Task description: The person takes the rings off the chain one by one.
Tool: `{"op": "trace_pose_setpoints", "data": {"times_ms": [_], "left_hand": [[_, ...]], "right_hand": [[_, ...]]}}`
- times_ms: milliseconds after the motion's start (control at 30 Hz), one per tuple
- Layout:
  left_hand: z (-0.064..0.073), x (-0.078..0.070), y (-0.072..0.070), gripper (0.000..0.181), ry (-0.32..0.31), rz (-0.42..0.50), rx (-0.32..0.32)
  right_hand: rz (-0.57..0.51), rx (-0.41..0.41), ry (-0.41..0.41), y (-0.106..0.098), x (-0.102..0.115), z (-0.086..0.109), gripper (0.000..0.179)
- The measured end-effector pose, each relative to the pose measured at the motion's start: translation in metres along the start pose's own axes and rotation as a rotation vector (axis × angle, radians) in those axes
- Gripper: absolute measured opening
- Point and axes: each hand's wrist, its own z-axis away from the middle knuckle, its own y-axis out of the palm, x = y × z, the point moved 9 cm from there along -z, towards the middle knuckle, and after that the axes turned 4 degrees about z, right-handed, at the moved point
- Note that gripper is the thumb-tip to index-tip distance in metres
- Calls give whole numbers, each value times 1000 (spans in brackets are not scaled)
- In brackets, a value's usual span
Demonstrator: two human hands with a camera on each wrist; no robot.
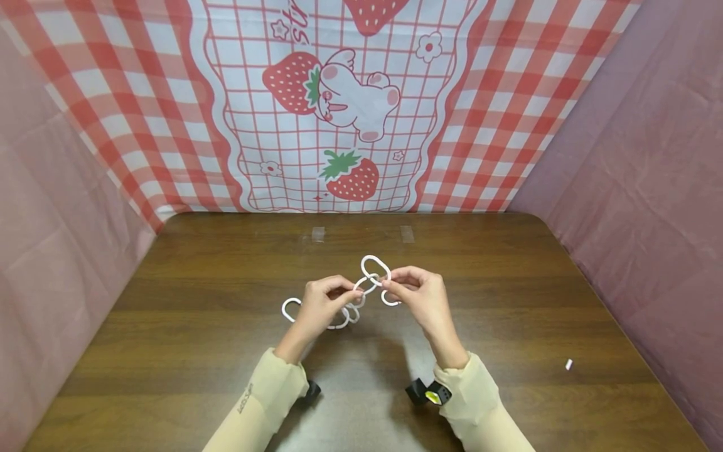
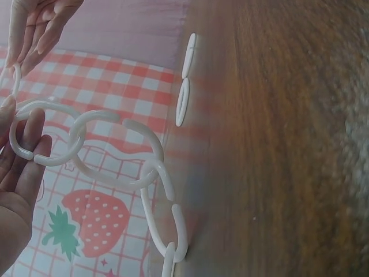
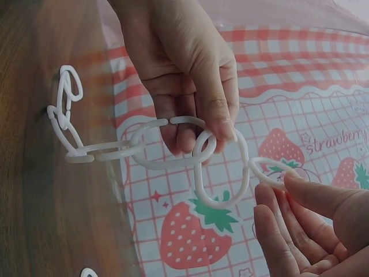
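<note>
White plastic chain links with small gaps form a chain between and below the hands. My left hand pinches one of its links between thumb and fingers. From there several joined links trail down to the table on the left. My right hand pinches the end link, which stands raised above the other hand's link and overlaps it in the head view. Below the right hand a separate link lies on the table. The left wrist view shows two links lying there, end to end.
The wooden table ends at a checked strawberry cloth behind, with pink cloth at both sides. A small white piece lies toward the right. Two strips of clear tape stick near the far edge.
</note>
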Motion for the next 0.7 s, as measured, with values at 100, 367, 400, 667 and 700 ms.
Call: {"op": "trace_pose_setpoints", "data": {"times_ms": [100,367,400,667,700], "left_hand": [[-1,3,-2,10,-23,18,-6],[-3,7,-11,12,-33,13,-51],[-3,8,-11,12,-31,17,-52],[-3,9,-13,12,-42,39,-55],[-3,9,-13,12,-47,41,-57]], "right_hand": [[-8,-1,-10,-1,1,0,22],[2,-14,-20,-3,1,-1,23],[7,-16,-22,-4,1,-1,23],[-2,-32,-30,-8,1,-4,23],[-4,-35,-27,-9,0,-4,23]]}}
